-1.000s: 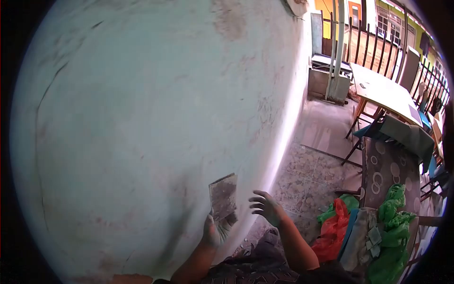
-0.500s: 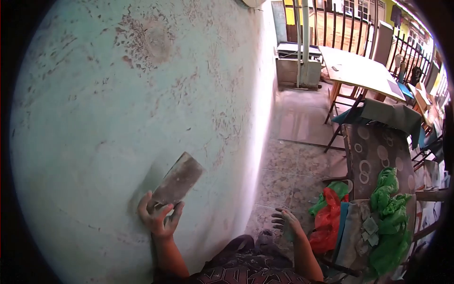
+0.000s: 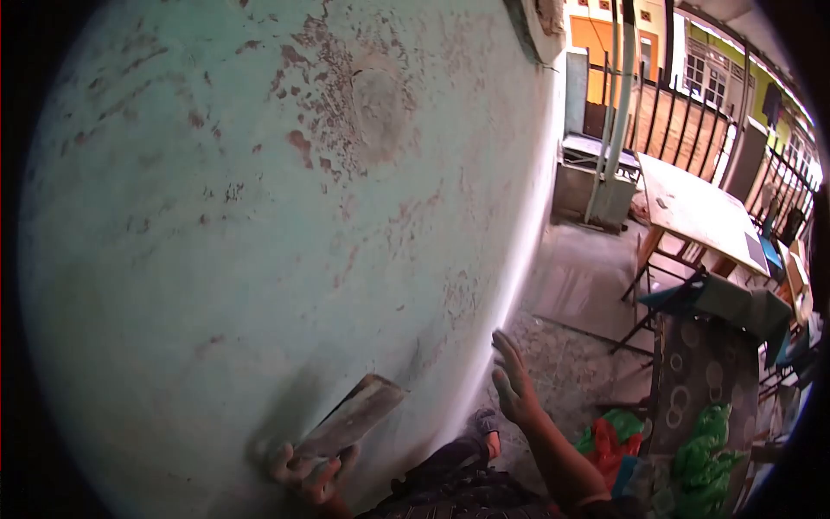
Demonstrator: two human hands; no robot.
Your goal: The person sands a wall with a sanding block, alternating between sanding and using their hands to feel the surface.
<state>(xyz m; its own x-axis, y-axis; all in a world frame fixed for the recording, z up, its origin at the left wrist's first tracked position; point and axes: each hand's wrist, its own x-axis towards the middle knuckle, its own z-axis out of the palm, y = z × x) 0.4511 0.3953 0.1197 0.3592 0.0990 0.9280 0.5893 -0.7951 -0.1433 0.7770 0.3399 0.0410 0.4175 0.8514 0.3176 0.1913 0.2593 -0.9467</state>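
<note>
My left hand [image 3: 307, 471] grips a flat rectangular metal scraper blade [image 3: 354, 415], whose edge lies against the pale green wall [image 3: 216, 225] low down. The wall's paint is flaked, with brown patches near the top. My right hand [image 3: 514, 385] is raised beside the wall with its fingers spread, and holds nothing. It hangs a little to the right of the scraper, apart from it.
A tiled floor [image 3: 575, 363] runs along the wall's foot. To the right stand a wooden table [image 3: 700, 208], a patterned chair [image 3: 709, 372] and red and green plastic bags [image 3: 622, 432]. A white pipe [image 3: 614, 112] and a black railing [image 3: 692, 104] are at the back.
My left hand and the scraper have dropped lower on the wall and shifted slightly right. My right hand has risen from near the floor and now stands up beside the wall.
</note>
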